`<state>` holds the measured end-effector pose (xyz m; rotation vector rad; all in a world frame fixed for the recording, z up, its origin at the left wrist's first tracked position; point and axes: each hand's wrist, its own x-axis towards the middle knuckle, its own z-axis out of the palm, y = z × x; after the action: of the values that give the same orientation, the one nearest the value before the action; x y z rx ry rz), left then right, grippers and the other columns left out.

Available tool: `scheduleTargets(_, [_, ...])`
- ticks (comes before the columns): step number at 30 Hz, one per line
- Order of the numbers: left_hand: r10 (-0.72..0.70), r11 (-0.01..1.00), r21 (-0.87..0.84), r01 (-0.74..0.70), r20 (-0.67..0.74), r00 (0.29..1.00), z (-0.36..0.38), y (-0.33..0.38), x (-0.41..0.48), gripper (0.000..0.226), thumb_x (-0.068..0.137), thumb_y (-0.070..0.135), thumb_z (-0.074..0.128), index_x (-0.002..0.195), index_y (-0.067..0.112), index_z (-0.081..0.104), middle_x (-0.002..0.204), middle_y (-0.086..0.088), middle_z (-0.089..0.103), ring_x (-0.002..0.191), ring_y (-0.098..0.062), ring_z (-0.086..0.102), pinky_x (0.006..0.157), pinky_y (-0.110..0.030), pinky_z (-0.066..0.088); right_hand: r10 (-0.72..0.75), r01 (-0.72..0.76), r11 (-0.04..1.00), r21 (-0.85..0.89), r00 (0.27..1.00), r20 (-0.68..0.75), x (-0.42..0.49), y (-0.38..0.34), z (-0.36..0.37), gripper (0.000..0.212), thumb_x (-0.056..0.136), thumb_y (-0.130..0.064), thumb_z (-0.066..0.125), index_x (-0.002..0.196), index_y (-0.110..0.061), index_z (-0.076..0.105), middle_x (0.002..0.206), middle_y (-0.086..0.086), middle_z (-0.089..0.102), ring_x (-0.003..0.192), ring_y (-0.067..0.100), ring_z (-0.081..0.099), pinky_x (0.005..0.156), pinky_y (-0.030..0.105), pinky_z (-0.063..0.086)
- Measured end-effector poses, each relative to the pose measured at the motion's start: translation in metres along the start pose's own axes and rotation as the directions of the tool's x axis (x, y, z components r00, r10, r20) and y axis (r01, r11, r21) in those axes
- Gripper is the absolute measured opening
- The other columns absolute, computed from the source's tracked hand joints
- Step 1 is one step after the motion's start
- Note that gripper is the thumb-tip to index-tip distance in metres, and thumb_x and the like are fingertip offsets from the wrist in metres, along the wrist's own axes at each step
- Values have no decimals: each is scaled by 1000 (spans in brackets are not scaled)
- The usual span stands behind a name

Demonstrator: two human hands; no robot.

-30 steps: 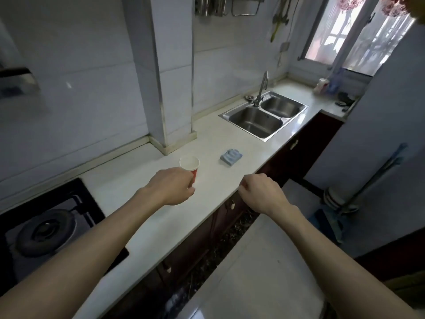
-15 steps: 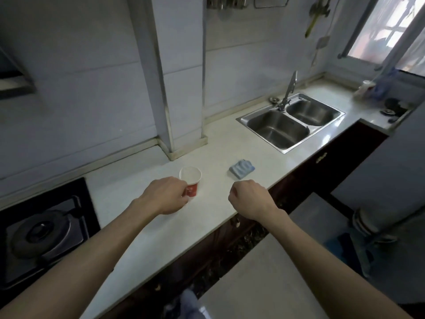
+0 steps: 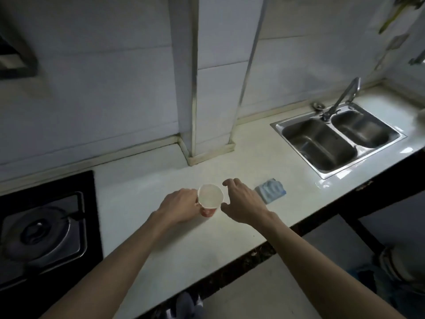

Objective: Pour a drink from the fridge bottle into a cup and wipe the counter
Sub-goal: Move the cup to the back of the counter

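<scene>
On the counter [image 3: 161,249], near its front edge, the cup [image 3: 210,199] stood upright, mouth open to the camera, white inside with a red print low on its wall. Whether its base fully rested on the surface could not be told.

Left hand [image 3: 181,207]: reached in from lower left, forearm straight, fingers curled round the cup's left side, gripping it.

Right hand [image 3: 241,203]: just beside the cup on its right, held nothing. Fingers and thumb were spread in a wide C toward the rim, wrist raised. Contact of the thumb tip with the cup could not be told.

Folded blue cloth [image 3: 271,190]: flat on the counter, just right of the right hand. Double sink [image 3: 280,127] with tap [image 3: 345,95]: farther right. Tiled pillar [image 3: 218,77]: behind the cup. Stove [image 3: 46,226]: far left.
</scene>
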<state>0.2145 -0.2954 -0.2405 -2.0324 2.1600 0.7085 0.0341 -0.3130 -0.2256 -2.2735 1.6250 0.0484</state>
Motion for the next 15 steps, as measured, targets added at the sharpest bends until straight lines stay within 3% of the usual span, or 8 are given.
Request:
scheduleTargets(4, [-150, 963, -216, 161, 66, 986, 19, -10, 11, 35, 96, 33, 54, 124, 13, 56, 123, -7, 65, 106, -27, 63, 91, -40, 52, -126, 128, 992, -8, 988, 92, 31, 0, 23, 91, 81, -40, 74, 149, -8, 22, 145, 13, 34, 124, 33, 44, 95, 42, 48])
scheduleTargets(9, [-294, 819, -465, 336, 162, 942, 39, -8, 23, 47, 97, 28, 52, 140, 10, 48, 138, -10, 58, 121, -28, 57, 99, -36, 48, -203, 216, 976, -44, 960, 194, 63, 9, 52, 107, 74, -40, 80, 152, -11, 12, 150, 12, 23, 129, 35, 37, 99, 46, 47])
scheduleTargets(15, [-451, 359, -831, 425, 244, 858, 57, 13, 28, 31, 94, 16, 52, 123, 8, 59, 107, -9, 70, 92, -27, 72, 84, -42, 61, -323, 346, 936, -71, 920, 222, 81, 23, 68, 104, 76, -38, 77, 151, -13, 9, 148, 12, 23, 128, 34, 35, 97, 45, 47])
